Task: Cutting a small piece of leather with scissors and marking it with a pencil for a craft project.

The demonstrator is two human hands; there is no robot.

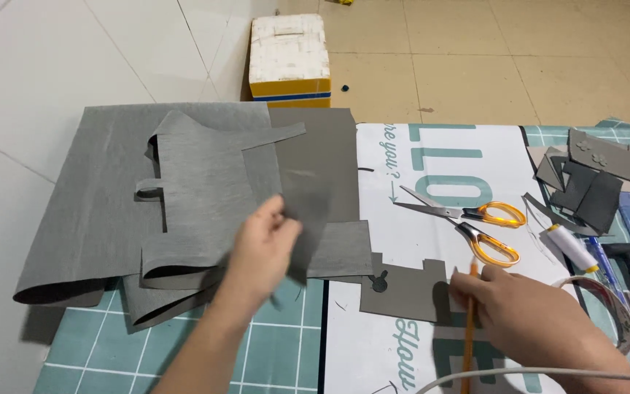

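Lying folded and layered across the teal cutting mat (184,350), big grey sheets of leather-like material (111,197): likely limp, light, prone to sagging, best lifted by an edge with support beneath. Pinching the lower edge of one darker sheet (315,190), left hand (260,248), fingers closed on it. Pressing down a small notched grey cutout (402,288) on the white printed paper (439,168), right hand (526,314), gripping a yellow pencil (468,328); cutout probably thin, easily shifted. Nearby, orange-handled scissors (475,219)

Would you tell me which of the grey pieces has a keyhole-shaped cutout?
The small notched grey piece under the right hand, on the white printed sheet; the others show no such hole.
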